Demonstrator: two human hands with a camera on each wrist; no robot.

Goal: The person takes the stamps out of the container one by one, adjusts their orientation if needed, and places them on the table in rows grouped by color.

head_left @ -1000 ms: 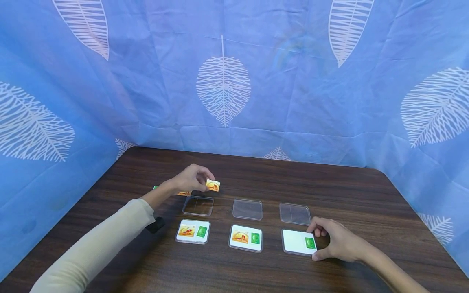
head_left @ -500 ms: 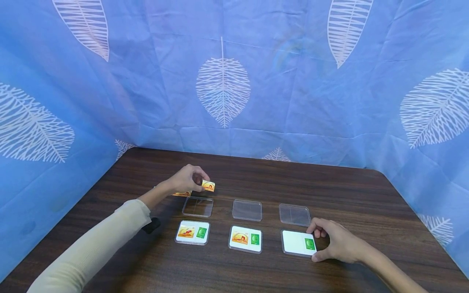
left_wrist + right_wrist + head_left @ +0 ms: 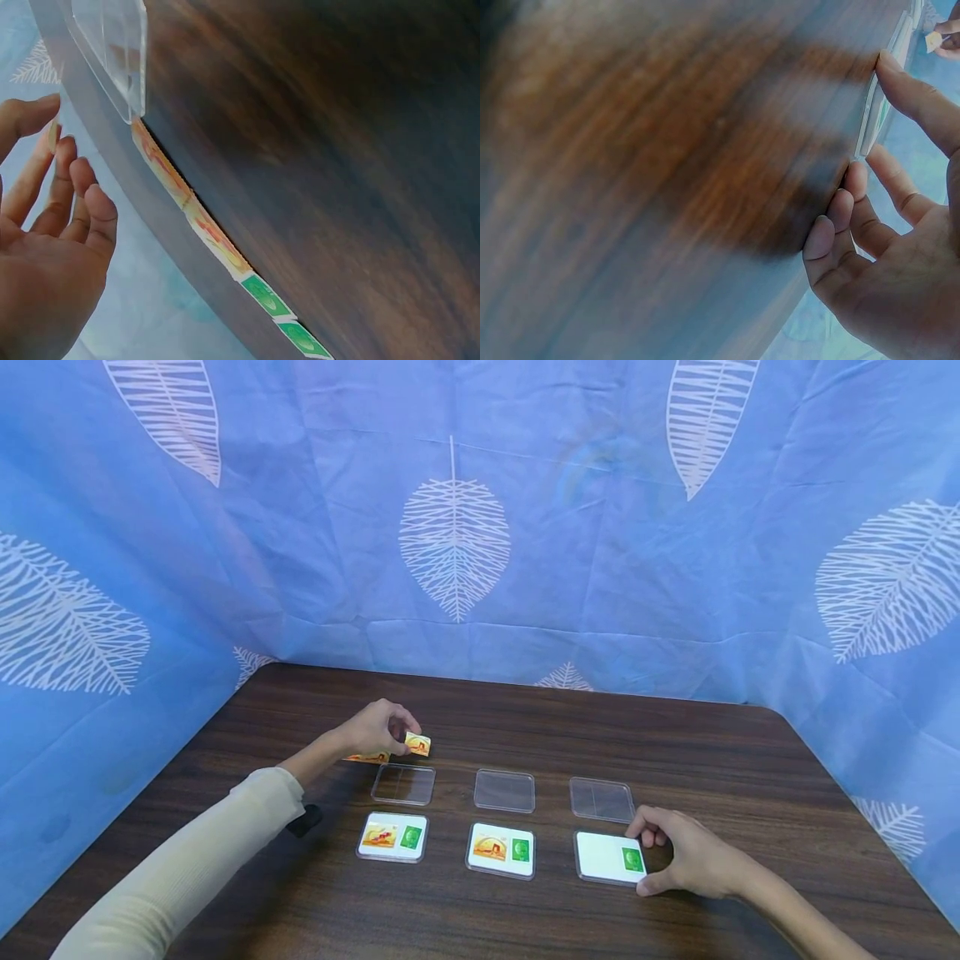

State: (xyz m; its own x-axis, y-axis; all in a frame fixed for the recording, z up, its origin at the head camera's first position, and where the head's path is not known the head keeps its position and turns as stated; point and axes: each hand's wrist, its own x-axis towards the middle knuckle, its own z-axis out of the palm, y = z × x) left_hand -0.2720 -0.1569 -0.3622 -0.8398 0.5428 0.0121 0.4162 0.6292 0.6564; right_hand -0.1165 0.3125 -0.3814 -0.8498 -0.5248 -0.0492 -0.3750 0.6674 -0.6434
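Note:
My left hand [image 3: 373,727] pinches a small orange-and-yellow stamp [image 3: 417,744] between thumb and forefinger, raised over the back left of the table. Edge-on, that stamp [image 3: 54,138] shows as a thin sliver in the left wrist view. Under this hand a row of loose orange stamps [image 3: 217,240] and green stamps [image 3: 268,295] lies on the wood. At the front right, my right hand [image 3: 693,856] grips a clear plastic case [image 3: 602,857] by its right corners, thumb at the near one. Inside is a white card bearing one green stamp [image 3: 632,859] at its right side.
Two similar cases, left [image 3: 392,837] and middle [image 3: 501,850], each hold one orange and one green stamp. Behind the row lie three clear lids [image 3: 403,785]. A black object [image 3: 304,820] sits by the left sleeve. A blue leaf-patterned cloth [image 3: 570,568] hangs behind the table.
My left hand has drifted a little left with the pinched stamp, now covering the green stamp that showed behind the wrist. My right hand stays on its case.

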